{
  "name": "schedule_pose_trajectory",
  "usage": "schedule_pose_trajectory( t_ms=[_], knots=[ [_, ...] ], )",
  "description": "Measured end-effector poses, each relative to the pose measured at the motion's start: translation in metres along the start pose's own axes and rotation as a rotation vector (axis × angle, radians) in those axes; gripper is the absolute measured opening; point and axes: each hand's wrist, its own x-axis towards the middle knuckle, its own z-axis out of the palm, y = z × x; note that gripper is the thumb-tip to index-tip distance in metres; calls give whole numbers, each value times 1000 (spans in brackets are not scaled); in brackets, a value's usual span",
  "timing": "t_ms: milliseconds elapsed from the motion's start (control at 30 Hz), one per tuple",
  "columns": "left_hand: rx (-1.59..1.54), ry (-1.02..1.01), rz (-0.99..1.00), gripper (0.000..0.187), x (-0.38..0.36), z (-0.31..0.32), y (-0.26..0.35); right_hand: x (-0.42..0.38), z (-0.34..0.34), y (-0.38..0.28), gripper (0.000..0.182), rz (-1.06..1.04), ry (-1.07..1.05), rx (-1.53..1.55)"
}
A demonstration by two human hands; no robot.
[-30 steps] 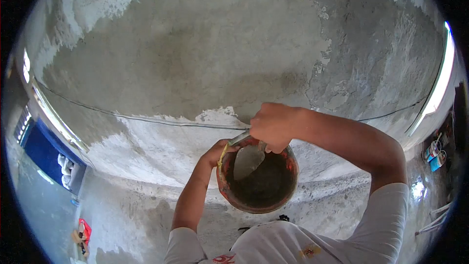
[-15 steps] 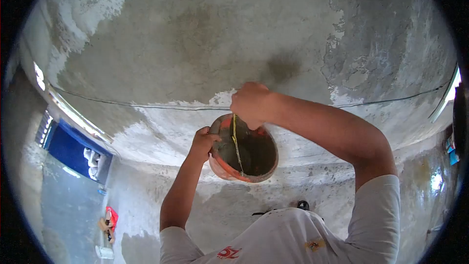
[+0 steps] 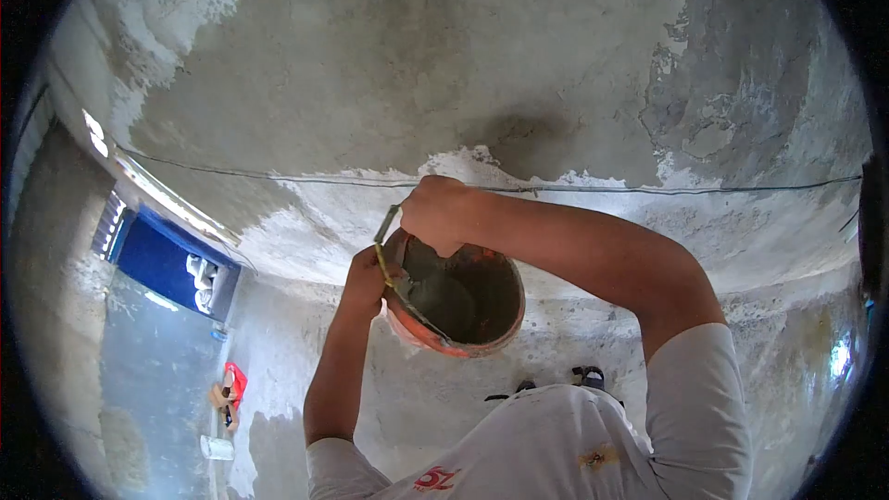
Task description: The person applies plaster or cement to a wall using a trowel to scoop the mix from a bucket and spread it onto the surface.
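An orange-red bucket with grey, wet-looking mortar inside is tilted so its mouth faces me. My left hand grips its left rim, the thumb over the edge. Just above the mouth, my right hand is closed in a fist near the upper left rim. A thin, bent strip, greenish and yellow, runs from beside this fist past my left hand towards the lower rim. It looks like the bucket's handle, but I cannot be sure. The inside of my right fist is hidden.
Ahead stands a plastered wall with damp grey and bare white patches, crossed by a cable. At left are a blue opening, a red bag and a white container. Dark footwear shows below.
My right hand has moved left, closer to my left hand. The thin strip has swung from across the bucket's mouth to its left side. The view has shifted slightly.
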Motion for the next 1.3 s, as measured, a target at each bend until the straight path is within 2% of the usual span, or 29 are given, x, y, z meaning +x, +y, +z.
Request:
schedule_pose_trajectory(
  t_ms=[133,200,267,333,433,467,533,600,667,733,800,867,900,933,967,1000,1067,1100,1133,1200,1300],
  knots=[
    [-78,-40,-20,23,-3,-17,-7,-19,22,5,24,18,-16,84],
    [-84,31,-40,20,-13,-6,-3,-48,39,13,29,120,6,212],
    [-84,107,-63,16,-16,1,3,-80,45,16,32,236,-170,255],
    [13,35,-56,15,-14,1,6,-103,81,33,38,45,-184,437],
    [20,10,-36,20,-8,6,8,-118,103,18,36,120,-129,518],
    [39,-18,0,22,-6,7,9,-110,114,8,33,212,-203,437],
    [69,18,4,22,-8,7,18,-99,126,-5,32,261,-197,376],
    [106,52,2,22,-7,2,23,-81,129,-11,33,264,-154,351],
    [106,103,87,21,-3,-10,22,-68,127,-15,34,272,-116,330],
    [129,133,101,17,-8,-10,36,-55,116,-5,35,259,-71,470],
    [384,219,246,11,-2,-22,35,-46,115,10,34,275,-90,511],
    [266,235,291,6,-2,-24,38,-45,113,20,34,36,143,641],
    [335,257,349,6,-2,-29,37,-43,109,14,34,34,145,641],
    [402,278,408,6,-1,-32,38,-41,104,6,27,93,169,494],
    [398,281,416,6,-1,-35,39,-38,98,1,21,152,193,339],
    [427,285,412,6,-4,-34,44,-33,96,-3,21,151,193,333],
    [455,287,399,6,-7,-34,44,-24,103,-13,17,170,127,132],
    [448,284,409,5,-5,-35,43,-22,104,-19,17,147,193,76],
    [441,281,416,5,-3,-36,42,-23,105,-21,17,146,189,77],
    [398,267,387,5,-1,-33,45,-30,100,-25,16,47,22,95],
    [363,227,356,7,8,-28,39,-32,98,-24,20,39,-69,160]
  ],
)
